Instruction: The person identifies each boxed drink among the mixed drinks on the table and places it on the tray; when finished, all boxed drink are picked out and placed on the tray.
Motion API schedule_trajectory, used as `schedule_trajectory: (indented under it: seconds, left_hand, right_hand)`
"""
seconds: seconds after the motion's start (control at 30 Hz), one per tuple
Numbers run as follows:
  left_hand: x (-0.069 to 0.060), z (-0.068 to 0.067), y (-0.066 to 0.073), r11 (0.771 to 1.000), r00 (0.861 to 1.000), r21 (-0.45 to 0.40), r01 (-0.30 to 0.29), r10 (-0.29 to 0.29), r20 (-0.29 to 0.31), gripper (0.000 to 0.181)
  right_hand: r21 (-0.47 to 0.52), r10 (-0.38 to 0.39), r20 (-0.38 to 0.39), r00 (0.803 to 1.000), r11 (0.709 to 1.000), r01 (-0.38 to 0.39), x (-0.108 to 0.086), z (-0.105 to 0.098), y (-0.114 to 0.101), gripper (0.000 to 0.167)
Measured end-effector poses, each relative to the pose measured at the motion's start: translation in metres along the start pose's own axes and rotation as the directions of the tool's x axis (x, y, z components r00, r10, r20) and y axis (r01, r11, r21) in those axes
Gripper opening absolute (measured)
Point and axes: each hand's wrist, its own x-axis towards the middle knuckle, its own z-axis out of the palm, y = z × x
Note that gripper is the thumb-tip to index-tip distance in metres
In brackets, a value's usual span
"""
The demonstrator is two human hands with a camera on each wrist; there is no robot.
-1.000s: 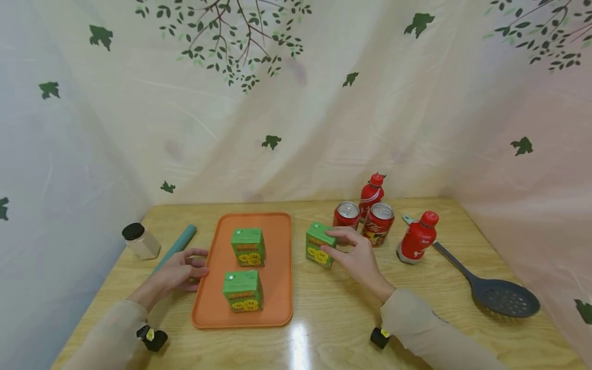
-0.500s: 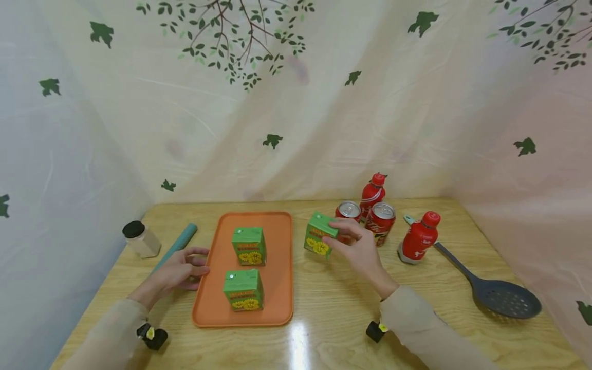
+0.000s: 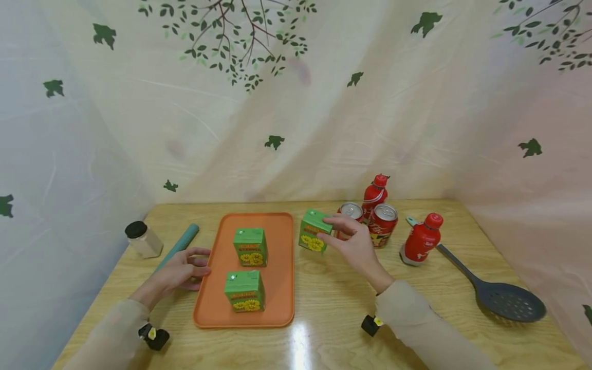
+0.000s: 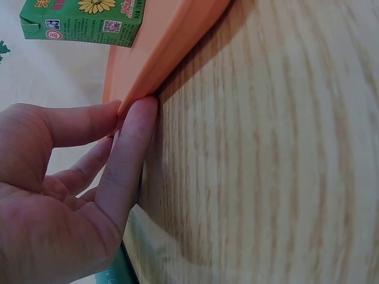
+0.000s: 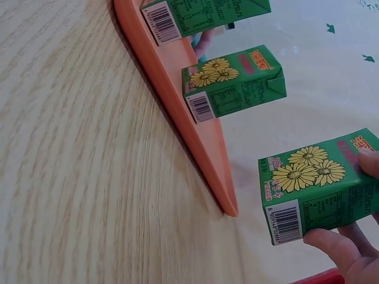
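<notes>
My right hand (image 3: 353, 244) grips a green drink carton (image 3: 311, 235) with yellow flowers, thumb on one side and fingers on the other. It is held slightly tilted, off the table, to the right of an orange tray (image 3: 277, 288). In the right wrist view, the held carton (image 5: 314, 183) shows its barcode end. Two matching cartons stand on the tray, a rear carton (image 3: 250, 246) and a front carton (image 3: 245, 291). At the tray's left edge, my left hand (image 3: 178, 272) pinches the rim (image 4: 151, 74) between thumb and finger.
Behind my right hand stand red cans (image 3: 383, 225) and a red bottle (image 3: 375, 192); another red bottle (image 3: 421, 239) is further right. A dark slotted spatula (image 3: 506, 300) lies at far right. Left are a black-lidded jar (image 3: 144, 240) and a teal rod (image 3: 182, 240).
My right hand has lifted the carton off the table and carried it a little left toward the tray and away from me. The left hand stays at the tray's rim.
</notes>
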Motion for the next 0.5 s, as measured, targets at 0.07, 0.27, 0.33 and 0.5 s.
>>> schedule_trajectory:
  seconds: [0.07, 0.27, 0.33, 0.5]
  left_hand:
    - [-0.0002, 0.0003, 0.0007, 1.000, 1.000, 0.001, 0.001, -0.001, -0.001, 0.062]
    - [0.0013, 0.0008, 0.0018, 1.000, 1.000, 0.012, 0.011, -0.011, -0.007, 0.061]
    - [0.0007, 0.0003, 0.0028, 1.000, 1.000, 0.012, 0.009, -0.009, -0.002, 0.061]
    - [0.0002, 0.0001, 0.0030, 1.000, 1.000, 0.007, 0.007, -0.007, 0.003, 0.060]
  right_hand:
    - [0.001, 0.007, 0.000, 1.000, 1.000, -0.007, 0.0005, 0.0000, -0.0027, 0.033]
    - [0.008, 0.032, 0.005, 0.999, 0.999, -0.032, 0.0023, 0.0002, -0.0009, 0.034]
    - [0.005, 0.028, 0.009, 1.000, 1.000, -0.028, 0.0030, 0.0001, -0.0007, 0.033]
    - [-0.001, 0.013, 0.019, 1.000, 1.000, -0.013, 0.0051, 0.0009, -0.0055, 0.033]
